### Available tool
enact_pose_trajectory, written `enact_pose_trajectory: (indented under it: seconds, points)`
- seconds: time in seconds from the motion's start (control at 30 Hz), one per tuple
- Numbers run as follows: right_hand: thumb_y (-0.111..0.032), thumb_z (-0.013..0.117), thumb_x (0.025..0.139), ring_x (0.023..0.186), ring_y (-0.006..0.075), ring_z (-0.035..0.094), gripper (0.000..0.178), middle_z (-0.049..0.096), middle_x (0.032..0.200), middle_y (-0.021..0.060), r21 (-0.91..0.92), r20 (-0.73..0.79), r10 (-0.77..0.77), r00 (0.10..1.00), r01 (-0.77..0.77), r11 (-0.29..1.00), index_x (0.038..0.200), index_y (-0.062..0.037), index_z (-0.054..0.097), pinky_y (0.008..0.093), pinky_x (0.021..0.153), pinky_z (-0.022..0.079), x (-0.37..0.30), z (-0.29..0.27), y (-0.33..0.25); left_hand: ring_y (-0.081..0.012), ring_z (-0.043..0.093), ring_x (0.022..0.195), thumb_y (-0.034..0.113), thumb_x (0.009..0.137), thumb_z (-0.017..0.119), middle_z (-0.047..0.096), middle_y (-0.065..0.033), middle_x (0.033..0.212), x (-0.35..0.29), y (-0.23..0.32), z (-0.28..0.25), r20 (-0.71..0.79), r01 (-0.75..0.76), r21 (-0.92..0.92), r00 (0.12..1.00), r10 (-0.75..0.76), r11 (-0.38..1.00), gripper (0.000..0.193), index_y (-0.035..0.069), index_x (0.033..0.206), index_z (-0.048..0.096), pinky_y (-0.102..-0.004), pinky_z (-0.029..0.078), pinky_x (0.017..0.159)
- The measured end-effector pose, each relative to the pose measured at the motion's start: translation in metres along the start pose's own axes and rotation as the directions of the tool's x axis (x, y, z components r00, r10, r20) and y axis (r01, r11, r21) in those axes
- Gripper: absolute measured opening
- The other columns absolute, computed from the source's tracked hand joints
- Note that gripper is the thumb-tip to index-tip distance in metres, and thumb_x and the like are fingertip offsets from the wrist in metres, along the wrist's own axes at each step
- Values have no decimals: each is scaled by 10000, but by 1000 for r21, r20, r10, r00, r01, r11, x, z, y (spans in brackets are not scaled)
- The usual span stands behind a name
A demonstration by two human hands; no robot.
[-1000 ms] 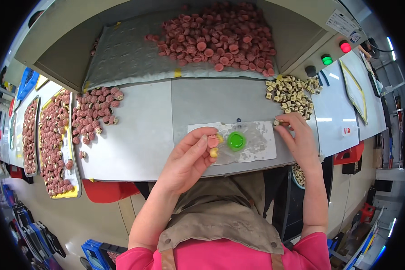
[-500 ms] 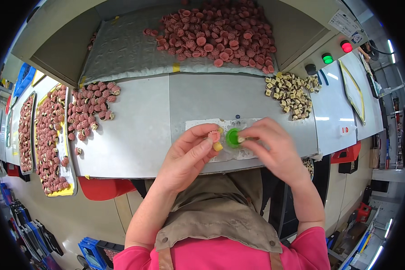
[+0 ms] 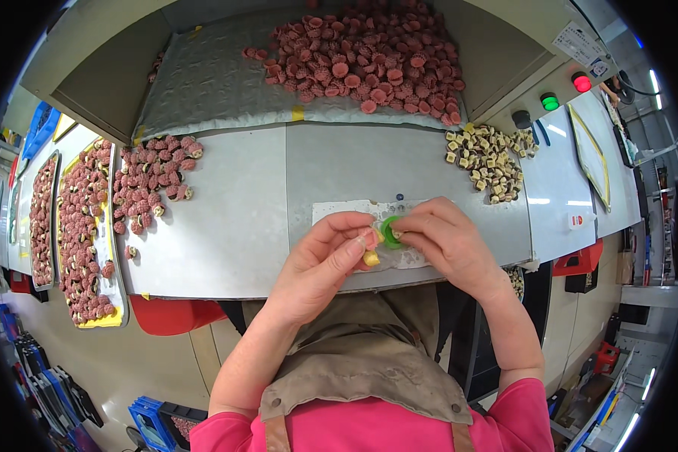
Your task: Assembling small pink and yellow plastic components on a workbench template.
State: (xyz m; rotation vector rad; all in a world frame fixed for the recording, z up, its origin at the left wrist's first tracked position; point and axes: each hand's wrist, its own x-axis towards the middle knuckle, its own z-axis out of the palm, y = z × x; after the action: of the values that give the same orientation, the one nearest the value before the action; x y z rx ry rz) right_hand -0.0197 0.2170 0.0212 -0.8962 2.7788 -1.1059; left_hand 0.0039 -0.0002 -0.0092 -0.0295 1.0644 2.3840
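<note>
Right hand closer; both hands' fingers pinched on green disc.

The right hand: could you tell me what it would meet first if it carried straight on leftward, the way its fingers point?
Probably the left hand: the right hand already pinches the green round part, and the left fingertips sit just beyond it, though depth is hard to judge.

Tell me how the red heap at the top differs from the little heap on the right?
The red heap is much bigger than the pale heap. Its pieces are round and reddish; the pale heap's are cream and blockier. The red heap lies in the sloped tray; the pale heap lies on the flat table. Both are loose piles of small parts.
</note>
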Motion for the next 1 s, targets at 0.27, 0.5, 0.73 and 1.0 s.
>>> enact_pose_trajectory:
  seconds: [0.27, 0.5, 0.73, 1.0]
  points:
    - [-44, 656, 812, 843, 202, 573, 191, 578, 931, 90, 480, -134, 238, 962, -147, 865, 1002, -40, 630, 309, 733, 471, -6, 6, -22, -104, 527, 982, 227, 961, 520, 588, -30, 1095, 1, -5, 3, 14, -2, 81, 1000, 1, 997, 300, 31, 1188, 506, -263, 439, 835]
    - [-65, 657, 828, 830, 199, 553, 198, 566, 946, 88, 121, -217, -85, 972, 113, 986, 1017, -35, 609, 299, 718, 468, 5, 15, -27, -103, 540, 938, 215, 965, 514, 587, -47, 1062, 3, -6, 2, 13, -7, 32, 1000, 7, 999, 279, 20, 1164, 514, -262, 451, 829]
    - [-43, 679, 793, 803, 245, 566, 213, 586, 934, 101, 427, -245, 183, 952, -64, 902, 998, -42, 619, 306, 706, 480, 2, 27, -32, -113, 576, 931, 115, 958, 509, 586, -70, 1060, -1, -25, 17, -67, -327, 320, 928, 365, 889, 228, -7, 1151, 512, -255, 487, 834]
    - [-103, 698, 799, 868, 234, 563, 238, 581, 992, 103, 20, -322, -108, 940, 121, 992, 1014, -47, 610, 303, 750, 472, -5, 28, -26, -120, 580, 969, 78, 957, 497, 588, -73, 1076, -1, -17, 14, -9, -289, 292, 952, 305, 912, 221, -7, 1161, 507, -254, 489, 853]
